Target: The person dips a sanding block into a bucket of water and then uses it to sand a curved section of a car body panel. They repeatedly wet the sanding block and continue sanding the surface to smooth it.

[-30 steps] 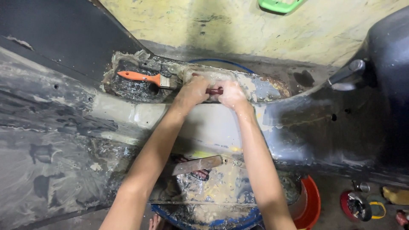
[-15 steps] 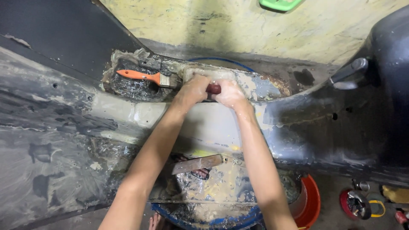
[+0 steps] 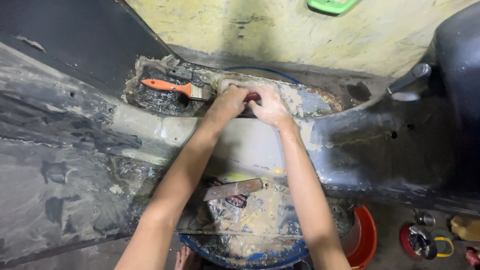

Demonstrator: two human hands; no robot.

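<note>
Dark red tool handle (image 3: 252, 96), mostly hidden, pinched between both hands on the putty-smeared top of a grey moulded panel (image 3: 250, 145). Left hand (image 3: 229, 102) and right hand (image 3: 269, 106) both curled tight around it, touching. Orange-handled brush (image 3: 172, 87) lies just left.

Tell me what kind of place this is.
Probably a fibreglass or body-repair workshop. Both hands, left hand and right hand, press a small dark red tool onto a resin-smeared moulded panel; an orange-handled paintbrush and a putty knife lie nearby.
</note>
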